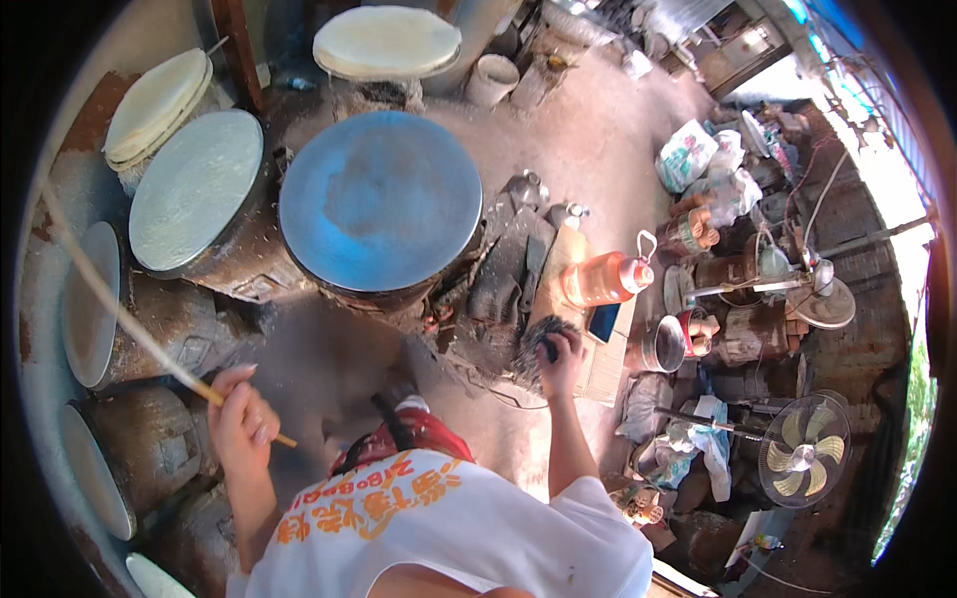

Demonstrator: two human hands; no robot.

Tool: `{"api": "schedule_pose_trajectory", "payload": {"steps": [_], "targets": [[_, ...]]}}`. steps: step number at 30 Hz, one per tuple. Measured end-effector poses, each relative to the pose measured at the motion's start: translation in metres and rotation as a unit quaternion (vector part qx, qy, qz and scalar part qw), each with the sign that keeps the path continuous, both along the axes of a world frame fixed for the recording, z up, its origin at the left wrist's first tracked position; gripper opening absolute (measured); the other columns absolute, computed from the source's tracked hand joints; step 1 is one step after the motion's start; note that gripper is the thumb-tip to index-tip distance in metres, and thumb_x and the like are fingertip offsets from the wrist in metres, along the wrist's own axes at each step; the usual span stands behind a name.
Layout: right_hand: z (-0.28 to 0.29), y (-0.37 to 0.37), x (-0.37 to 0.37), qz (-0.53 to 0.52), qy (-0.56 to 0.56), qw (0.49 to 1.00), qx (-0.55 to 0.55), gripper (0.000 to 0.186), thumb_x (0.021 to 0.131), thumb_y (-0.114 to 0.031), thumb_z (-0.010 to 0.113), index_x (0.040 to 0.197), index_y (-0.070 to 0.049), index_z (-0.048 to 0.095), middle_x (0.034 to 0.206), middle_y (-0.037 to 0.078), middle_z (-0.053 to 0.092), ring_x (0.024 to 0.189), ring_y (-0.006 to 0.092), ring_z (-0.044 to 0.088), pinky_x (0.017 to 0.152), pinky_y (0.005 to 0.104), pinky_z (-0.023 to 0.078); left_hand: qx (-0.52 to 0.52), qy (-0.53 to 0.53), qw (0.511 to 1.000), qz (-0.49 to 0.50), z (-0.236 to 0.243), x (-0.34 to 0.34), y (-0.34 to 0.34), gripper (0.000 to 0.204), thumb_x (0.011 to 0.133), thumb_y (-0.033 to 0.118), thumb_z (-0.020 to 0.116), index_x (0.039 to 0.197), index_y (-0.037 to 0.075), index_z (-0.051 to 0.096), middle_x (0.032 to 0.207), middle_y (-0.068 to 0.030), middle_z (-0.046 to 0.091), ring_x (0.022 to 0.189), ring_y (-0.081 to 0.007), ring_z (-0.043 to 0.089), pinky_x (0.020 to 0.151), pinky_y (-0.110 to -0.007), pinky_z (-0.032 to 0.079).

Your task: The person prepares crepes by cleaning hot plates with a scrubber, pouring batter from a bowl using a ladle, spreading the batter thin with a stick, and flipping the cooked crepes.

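Clearly, orange and red lettering (371, 498) runs across the white shirt (498, 543). The left hand (245, 419) curls tightly round a slim wooden stick (150, 346), which slants away to the upper left. The right hand (561, 365), fingers bent, grips a dark bristly pad (533, 344), perhaps a scrubber, at the left edge of brown cardboard (606, 367), near a glossy orange bottle (601, 280). Ahead, a smooth blue-grey disc (384, 199) tops a rough drum (374, 300)

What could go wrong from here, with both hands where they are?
The right hand is at a dark bristly scrubber, close to the smartphone and the orange-red bottle; a sideways sweep might knock either.

The left hand holds a long wooden stick angled outward; a careless swing could disturb the pale layer on the coated griddle.
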State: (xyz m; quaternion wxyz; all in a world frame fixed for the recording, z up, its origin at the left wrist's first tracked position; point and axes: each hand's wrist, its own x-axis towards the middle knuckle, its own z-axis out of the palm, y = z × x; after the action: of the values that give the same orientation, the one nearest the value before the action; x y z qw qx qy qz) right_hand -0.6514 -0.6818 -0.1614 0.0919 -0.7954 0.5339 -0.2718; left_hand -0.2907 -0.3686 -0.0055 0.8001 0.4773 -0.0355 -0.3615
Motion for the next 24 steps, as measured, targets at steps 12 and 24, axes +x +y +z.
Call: {"api": "schedule_pose_trajectory", "payload": {"steps": [12,24], "targets": [[0.069,0.059,0.205,0.404,-0.138,0.837,0.343,0.031,0.079,-0.009,0.066,0.107,0.001,0.061,0.114,0.017,0.059,0.104,0.031,0.056,0.093,0.0375,0.043,0.419,-0.062,0.902,-0.081,-0.007,-0.044,-0.016,0.034,0.081,0.037,0.068,0.084,0.003,0.067,0.063,-0.0022,0.06,0.053,-0.0118,0.055,0.049,-0.03,0.043],[0.033,0.421,0.326,0.76,0.071,0.331,0.555,0.022,0.099,-0.018,0.044,0.105,-0.002,0.058,0.059,-0.004,0.038,0.046,0.0024,0.034,0.041,0.0186,0.031,0.607,0.037,0.643,0.466,-0.156,-0.264,0.296,0.06,0.079,0.041,0.067,0.127,0.01,0.052,0.115,-0.0236,0.053,0.109,-0.036,0.05,0.093,-0.042,0.042]]}}
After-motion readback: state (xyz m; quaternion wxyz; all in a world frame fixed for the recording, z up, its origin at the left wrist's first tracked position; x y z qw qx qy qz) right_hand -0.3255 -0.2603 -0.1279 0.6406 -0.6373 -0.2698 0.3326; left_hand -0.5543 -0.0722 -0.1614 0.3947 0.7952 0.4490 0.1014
